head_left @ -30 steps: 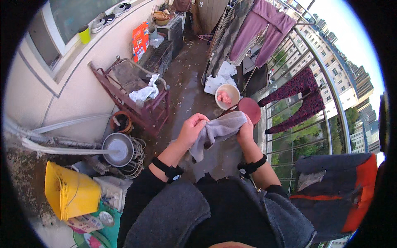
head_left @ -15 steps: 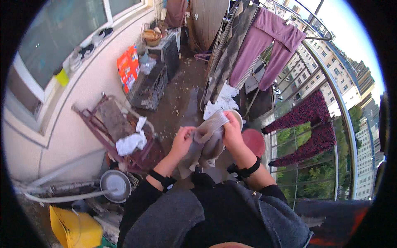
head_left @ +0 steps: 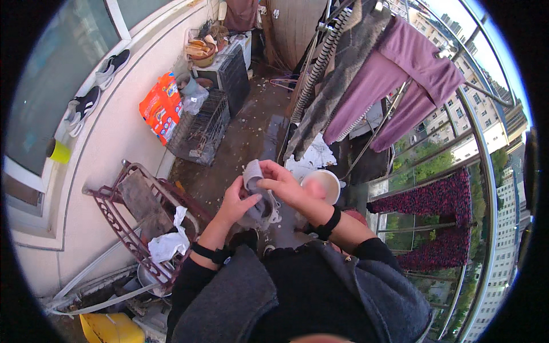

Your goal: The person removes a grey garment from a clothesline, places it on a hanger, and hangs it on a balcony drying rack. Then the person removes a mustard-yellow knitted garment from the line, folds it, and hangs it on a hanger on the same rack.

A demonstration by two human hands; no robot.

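Held grey cloth [head_left: 265,207] mid-frame, pinched in L hand [head_left: 232,202] & R hand [head_left: 287,187]; prob. needed light, even grip, loose folds clear of white bowl [head_left: 334,183], R of centre.

You're on a home balcony [head_left: 245,134]: railing [head_left: 490,194] and hung purple trousers [head_left: 417,54] right of your right hand [head_left: 284,184], window [head_left: 74,63] and shoes [head_left: 87,107] left of your left hand [head_left: 233,201].

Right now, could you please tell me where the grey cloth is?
In the head view, the grey cloth is near the centre, held between the left hand and right hand, left of the white basin.
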